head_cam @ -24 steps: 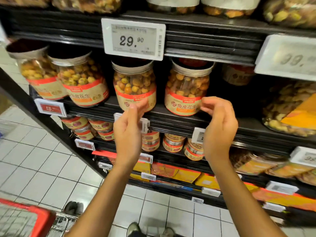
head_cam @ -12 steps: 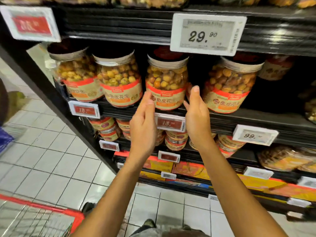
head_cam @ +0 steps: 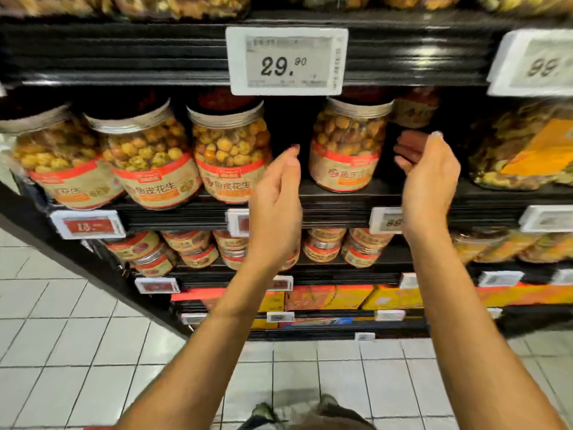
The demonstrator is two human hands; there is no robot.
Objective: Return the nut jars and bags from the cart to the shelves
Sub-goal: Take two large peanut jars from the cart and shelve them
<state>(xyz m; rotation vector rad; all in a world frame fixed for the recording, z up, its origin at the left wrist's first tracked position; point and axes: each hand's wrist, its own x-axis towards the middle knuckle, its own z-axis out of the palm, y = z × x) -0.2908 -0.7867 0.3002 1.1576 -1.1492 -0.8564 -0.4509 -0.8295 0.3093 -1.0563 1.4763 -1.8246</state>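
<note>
Head-height view of a shop's snack shelves, with two bare forearms reaching up. The left hand (head_cam: 276, 197) and right hand (head_cam: 429, 178) are both empty, palms facing each other and fingers loosely spread. They bracket one peanut jar (head_cam: 345, 147) without visibly touching it. This clear jar has a red-and-tan label and stands upright near the front lip of the middle shelf (head_cam: 335, 209), the fourth in its row. The posture looks suited to steadying the jar or squaring it so its label faces out. To its left, three matching jars (head_cam: 148, 156) stand shoulder to shoulder, labels forward. A dark gap separates them from the fourth jar, and the left fingertips (head_cam: 291, 150) sit in front of it. That gap looks wide enough for another jar. The right fingers (head_cam: 406, 150) curl into a narrower dark space between the jar and the bagged nuts (head_cam: 524, 150) further right. Another jar (head_cam: 412, 107) stands deeper in behind. The shelf above, carrying a 29.90 price tag (head_cam: 286, 62), hangs just over the lids. Jars would probably have to slide in level, since there is little room to drop them in from above. Smaller jars (head_cam: 325, 246) fill the shelf below. The cart cannot be made out.
</note>
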